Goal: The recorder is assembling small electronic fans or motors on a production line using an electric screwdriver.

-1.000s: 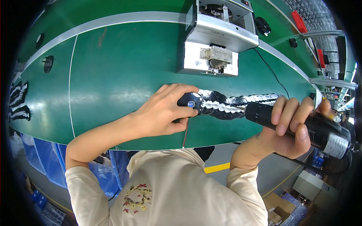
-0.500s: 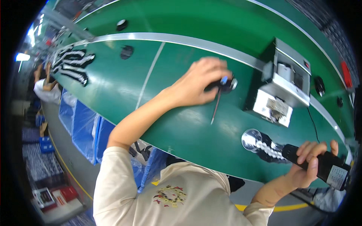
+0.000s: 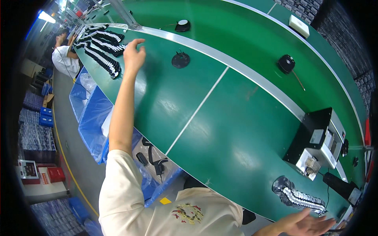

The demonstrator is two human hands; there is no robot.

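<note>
My left hand (image 3: 135, 56) reaches to the far left over the green table, fingers apart, with nothing visible in it. It is beside the right end of several rows of stacked black-and-white round parts (image 3: 103, 61). Lower right, my right hand (image 3: 309, 225) is held with its fingers stretched out and nothing in them. Just above it lies a curved row of stacked black-and-silver round parts (image 3: 301, 198). A black elongated device with a white label (image 3: 341, 188) is up and to the right of that hand. One black round part with prongs (image 3: 180, 59) lies farther along the table.
A black and silver bench machine (image 3: 315, 141) stands at the right. Beyond the metal rail (image 3: 212, 53), the green belt carries a black part with a red wire (image 3: 286, 63) and another black-and-white part (image 3: 182, 26). Blue lined bins (image 3: 92, 126) line the near edge. A co-worker (image 3: 65, 59) sits far left.
The view has swung left. My left hand has left the black wired part, now seen on the belt, and moved far left. My right hand has let go of the black elongated device.
</note>
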